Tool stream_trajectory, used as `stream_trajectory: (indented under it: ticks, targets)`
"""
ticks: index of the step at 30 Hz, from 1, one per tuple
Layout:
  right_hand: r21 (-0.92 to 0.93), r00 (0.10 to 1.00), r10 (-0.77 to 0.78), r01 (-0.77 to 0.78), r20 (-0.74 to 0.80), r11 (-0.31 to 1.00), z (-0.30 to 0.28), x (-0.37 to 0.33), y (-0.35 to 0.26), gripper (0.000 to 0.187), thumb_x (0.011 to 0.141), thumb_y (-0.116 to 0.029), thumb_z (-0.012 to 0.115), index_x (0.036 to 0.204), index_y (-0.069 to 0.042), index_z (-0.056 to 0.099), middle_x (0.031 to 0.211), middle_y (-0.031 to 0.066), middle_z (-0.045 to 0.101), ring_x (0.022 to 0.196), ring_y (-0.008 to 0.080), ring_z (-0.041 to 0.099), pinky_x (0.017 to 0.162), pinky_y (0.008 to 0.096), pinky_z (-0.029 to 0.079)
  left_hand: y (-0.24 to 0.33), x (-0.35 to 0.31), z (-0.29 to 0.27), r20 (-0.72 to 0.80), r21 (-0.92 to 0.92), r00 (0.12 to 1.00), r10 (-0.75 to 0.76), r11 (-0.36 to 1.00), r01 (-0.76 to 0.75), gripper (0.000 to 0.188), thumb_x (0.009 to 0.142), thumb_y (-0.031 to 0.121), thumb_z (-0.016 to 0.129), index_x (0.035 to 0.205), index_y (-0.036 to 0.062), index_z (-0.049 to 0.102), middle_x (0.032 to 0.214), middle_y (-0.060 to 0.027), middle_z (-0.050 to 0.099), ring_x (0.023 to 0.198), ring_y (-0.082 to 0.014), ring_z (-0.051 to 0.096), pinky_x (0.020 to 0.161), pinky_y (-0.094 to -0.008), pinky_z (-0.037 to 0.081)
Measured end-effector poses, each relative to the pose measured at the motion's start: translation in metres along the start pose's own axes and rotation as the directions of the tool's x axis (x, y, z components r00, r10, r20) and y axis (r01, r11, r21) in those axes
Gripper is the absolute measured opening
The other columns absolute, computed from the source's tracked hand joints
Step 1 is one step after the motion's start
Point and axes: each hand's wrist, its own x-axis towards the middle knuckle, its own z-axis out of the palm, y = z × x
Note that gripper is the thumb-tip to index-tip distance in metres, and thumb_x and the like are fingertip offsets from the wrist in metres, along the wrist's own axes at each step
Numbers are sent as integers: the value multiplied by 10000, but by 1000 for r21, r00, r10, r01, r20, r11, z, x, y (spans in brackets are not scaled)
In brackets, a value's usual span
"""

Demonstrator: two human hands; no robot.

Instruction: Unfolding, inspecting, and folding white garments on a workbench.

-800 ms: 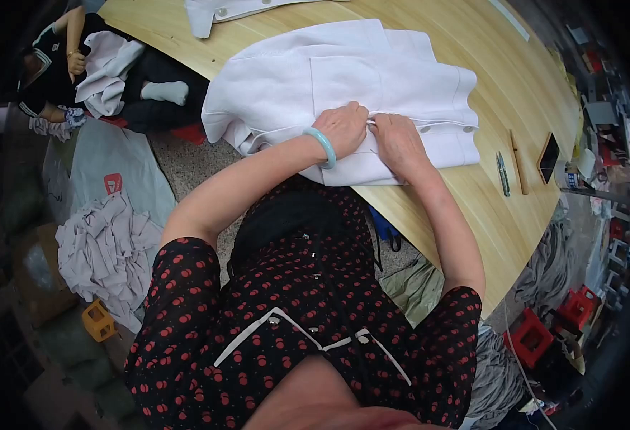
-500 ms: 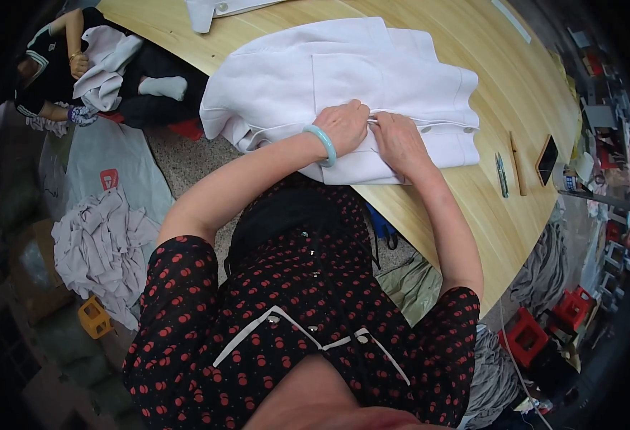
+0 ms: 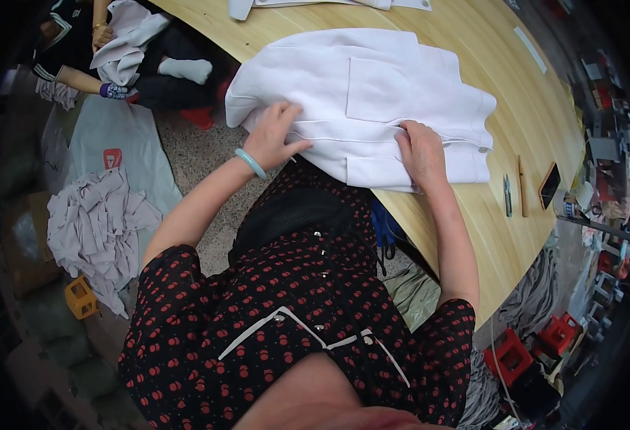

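Garment: white garment (image 3: 372,100) spread flat on the wooden table (image 3: 501,215), near the person's edge; patch pocket facing up, lower hem folded toward the body.
Left hand: left hand (image 3: 275,136), fingers spread and pressed flat on the cloth's left part near the table edge; grips nothing that I can see, only holds the fabric down. Green bangle (image 3: 250,163) at the wrist.
Right hand: right hand (image 3: 422,147), palm down on the folded hem, fingers curled lightly at the fold; whether it pinches the edge, cannot tell.
Step in hand: likely smoothing and setting a fold along the bottom.
Next move calls for: both palms keeping the layers aligned so the crease stays straight.
Nearby: small snips (image 3: 508,195) and a dark phone (image 3: 548,185) to the right, well apart from the cloth.
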Motion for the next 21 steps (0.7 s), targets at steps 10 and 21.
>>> stream_trajectory:
  ticks: [10,21]
  targets:
    - [-1,998,49,-49,-49,999,-1,34,23,163,804,-125,599,916,-7,605,854,175,629,819,344,590,740,405,461,13,32,17,-63,2,997,50,999,-50,195,770,175,654,925,68,606,931,-135,511,923,-319,516,766,-396,455]
    - [107,963,-259,250,74,962,-9,33,-64,223,760,-167,658,922,-22,608,836,138,612,831,314,569,793,395,419,22,17,-6,241,-346,953,-184,901,262,180,824,172,615,955,49,628,828,-125,561,807,-303,572,698,-381,461]
